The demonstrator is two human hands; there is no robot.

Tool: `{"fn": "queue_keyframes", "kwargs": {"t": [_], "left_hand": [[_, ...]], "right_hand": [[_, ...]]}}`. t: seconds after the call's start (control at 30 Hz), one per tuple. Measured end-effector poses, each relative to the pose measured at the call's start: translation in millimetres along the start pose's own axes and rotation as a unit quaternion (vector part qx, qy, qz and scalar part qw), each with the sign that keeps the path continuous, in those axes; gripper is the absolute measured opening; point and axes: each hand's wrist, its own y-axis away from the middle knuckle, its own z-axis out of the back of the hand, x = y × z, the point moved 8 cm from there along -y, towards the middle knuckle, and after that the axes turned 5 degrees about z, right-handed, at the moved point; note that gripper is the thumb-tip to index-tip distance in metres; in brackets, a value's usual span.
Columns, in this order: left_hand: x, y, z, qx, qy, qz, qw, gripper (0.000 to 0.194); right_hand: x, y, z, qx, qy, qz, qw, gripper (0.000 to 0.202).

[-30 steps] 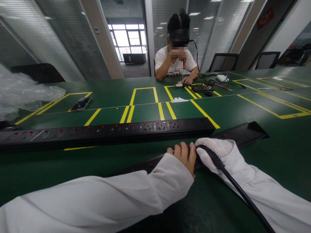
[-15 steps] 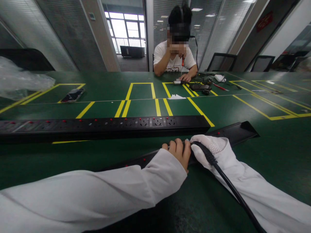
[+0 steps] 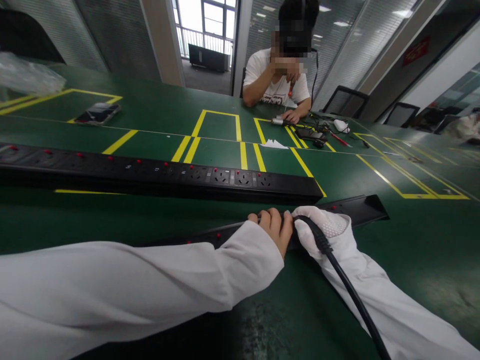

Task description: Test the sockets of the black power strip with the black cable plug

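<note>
My bare left hand (image 3: 275,227) is curled over the near black power strip (image 3: 358,207), its fingers wrapped across the far edge. Right beside it, my right hand (image 3: 322,225), in a white dotted glove, is closed round the plug end of a thick black power cable (image 3: 347,282) at the strip. The plug itself is hidden in the glove. From there the cable runs down to the lower right over my sleeve. Red indicators show along the near strip, and my left forearm covers much of it. A longer black power strip (image 3: 225,182) with sockets lies behind both hands.
Across the green table (image 3: 153,112), marked with yellow tape, sits another person (image 3: 275,75) with tangled cables (image 3: 318,122) in front. A phone (image 3: 97,113) and a clear plastic bag (image 3: 30,75) lie at the left. A white paper scrap (image 3: 274,144) rests mid-table.
The view has tilted and shifted, so the table and far strip now slope down to the right. Both hands keep the same hold on the strip and the cable's plug end.
</note>
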Motion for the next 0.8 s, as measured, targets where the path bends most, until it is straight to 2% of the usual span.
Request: {"fn": "queue_keyframes", "kwargs": {"t": [0.1,0.33,0.43,0.63,0.8], "left_hand": [[1.4,0.7,2.0,0.009,-0.001,-0.003,1.0,0.056],[2.1,7.4,9.3,0.02,-0.002,-0.077,0.997,0.063],[1.5,6.6,8.4,0.015,-0.003,-0.074,0.997,0.061],[0.9,1.9,2.4,-0.003,-0.02,-0.015,1.0,0.053],[-0.8,2.7,2.1,-0.005,-0.021,-0.029,0.999,0.058]], "right_hand": [[-0.1,1.6,-0.8,0.005,-0.012,-0.006,1.0,0.04],[-2.3,-1.4,5.9,-0.008,-0.032,-0.016,0.999,0.043],[-2.2,-1.4,5.9,-0.014,-0.044,-0.01,0.999,0.044],[-4.0,2.8,1.1,-0.024,-0.063,0.003,0.998,0.044],[-8.0,4.1,-4.0,-0.02,-0.063,0.003,0.998,0.034]]}}
